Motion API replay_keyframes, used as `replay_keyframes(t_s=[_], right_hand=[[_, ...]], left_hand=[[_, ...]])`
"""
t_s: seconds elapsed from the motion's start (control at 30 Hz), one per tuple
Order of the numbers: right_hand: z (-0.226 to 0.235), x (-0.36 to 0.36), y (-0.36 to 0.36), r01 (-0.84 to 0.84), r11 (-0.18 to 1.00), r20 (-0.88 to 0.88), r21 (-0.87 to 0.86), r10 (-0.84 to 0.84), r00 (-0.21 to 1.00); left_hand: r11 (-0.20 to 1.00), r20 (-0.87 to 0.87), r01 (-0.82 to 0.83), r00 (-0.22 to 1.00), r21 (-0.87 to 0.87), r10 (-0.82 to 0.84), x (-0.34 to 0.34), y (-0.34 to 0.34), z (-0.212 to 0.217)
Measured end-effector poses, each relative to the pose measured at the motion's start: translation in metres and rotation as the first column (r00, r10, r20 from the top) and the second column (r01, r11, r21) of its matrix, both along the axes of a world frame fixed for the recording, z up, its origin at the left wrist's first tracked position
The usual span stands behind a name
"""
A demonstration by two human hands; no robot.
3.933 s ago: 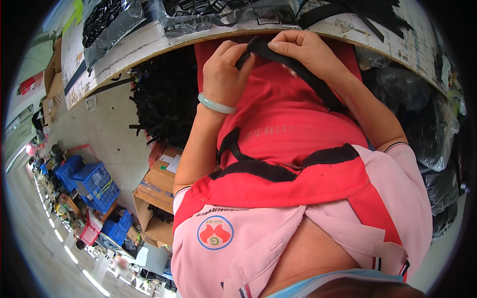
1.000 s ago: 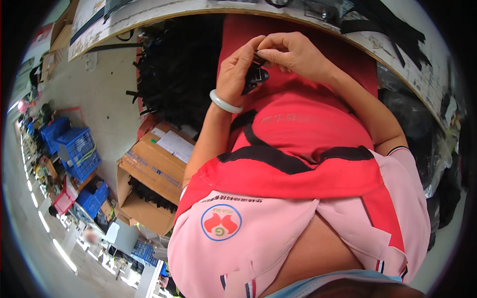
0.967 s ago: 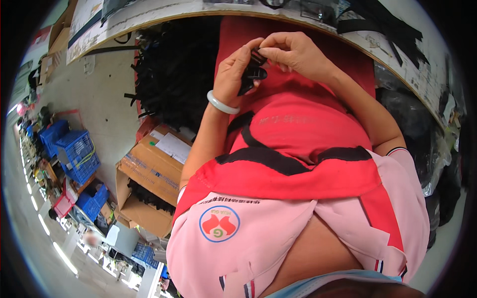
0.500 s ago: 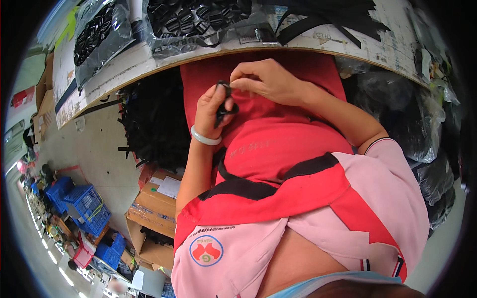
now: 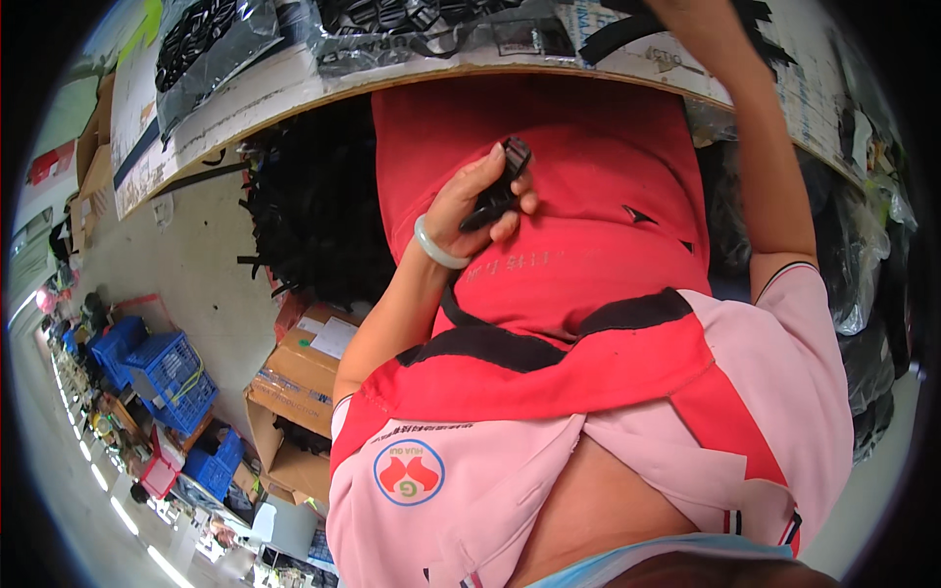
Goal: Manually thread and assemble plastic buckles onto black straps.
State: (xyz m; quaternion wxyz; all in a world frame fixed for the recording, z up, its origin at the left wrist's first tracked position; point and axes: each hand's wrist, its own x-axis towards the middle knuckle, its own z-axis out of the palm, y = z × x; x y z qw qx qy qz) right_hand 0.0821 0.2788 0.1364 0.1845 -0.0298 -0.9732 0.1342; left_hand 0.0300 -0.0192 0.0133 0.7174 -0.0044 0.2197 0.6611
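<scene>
My left hand (image 5: 465, 199) is closed round a black plastic buckle (image 5: 516, 155), held over the red apron (image 5: 549, 260) on my lap. A black strap end seems to hang below the buckle within the fingers. The right arm stretches up over the table, and my right hand (image 5: 701, 31) is cut off by the upper edge, so its fingers are hidden. It is nearest to several black webbing straps (image 5: 619, 39) lying on the table.
The worn white tabletop (image 5: 221, 122) has a wooden front edge. Clear plastic bags of black buckles (image 5: 412, 18) lie on it. Black straps (image 5: 304, 225) hang below at left; grey plastic bags (image 5: 863, 294) stand at right. Cardboard boxes (image 5: 289, 392) and blue crates (image 5: 172, 382) stand at lower left.
My right hand has left the left hand and moved up and right over the table to the straps. The left hand has shifted slightly right, still holding the buckle.
</scene>
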Motion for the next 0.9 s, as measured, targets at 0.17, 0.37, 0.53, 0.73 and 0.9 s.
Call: replay_keyframes(t_s=[0.17,0.37,0.53,0.73,0.9], right_hand=[[0.017,0.026,-0.084,0.138,0.667,0.186,-0.732,0.0,0.983],[-0.047,0.04,-0.125,0.427,-0.047,0.4,-0.903,0.271,0.876],[-0.072,0.035,-0.124,0.422,-0.315,0.355,-0.85,0.248,0.901],[-0.075,0.025,-0.135,0.208,-0.53,0.168,-0.822,0.124,0.978],[-0.09,0.015,-0.135,0.141,-0.338,0.121,-0.93,0.079,0.99]], left_hand=[[0.928,-0.418,-0.328,0.879,-0.179,0.23,-0.01,-0.004,-0.003],[0.881,-0.548,-0.463,0.765,-0.102,0.338,-0.004,0.009,0.006],[0.79,-0.754,-0.607,0.56,-0.092,0.343,0.001,0.016,0.007],[0.678,-0.876,-0.689,0.131,0.256,0.465,0.0,0.03,-0.019],[0.725,-0.902,-0.561,-0.098,0.399,0.421,-0.011,0.025,-0.03]])
